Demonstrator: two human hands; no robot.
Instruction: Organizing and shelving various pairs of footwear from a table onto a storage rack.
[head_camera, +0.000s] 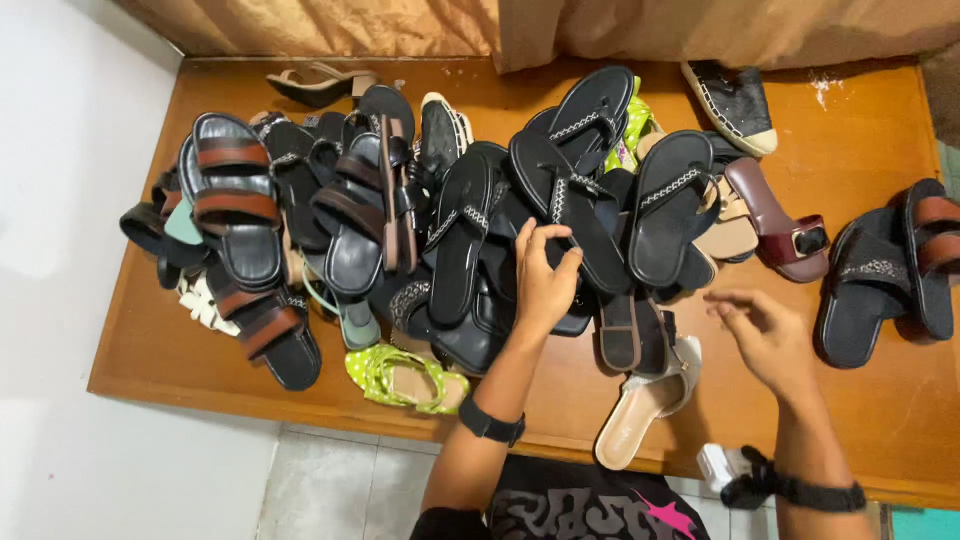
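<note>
- The left hand (545, 275) is laid on a black thong sandal (565, 205) at the middle of the heap; thumb and fingers are closed around the sandal's edge in a pinch, presumably because the shoe lies wedged among others and can be freed only by its rim.
- The right hand (765, 335) is held just above the wooden table (880, 400), fingers loosely curled and slightly apart, nothing gripped; nearest to it a beige pointed shoe (645, 405) overhangs the near table edge.
- The gripped sandal is seen sole-up-tilted, matte black, with a white-stitched patterned strap; similar black sandals overlap it on both sides.
- A brown-strapped black sandal (235, 195) tops the left of the heap; a green dotted sandal (405, 375) lies at the front.
</note>
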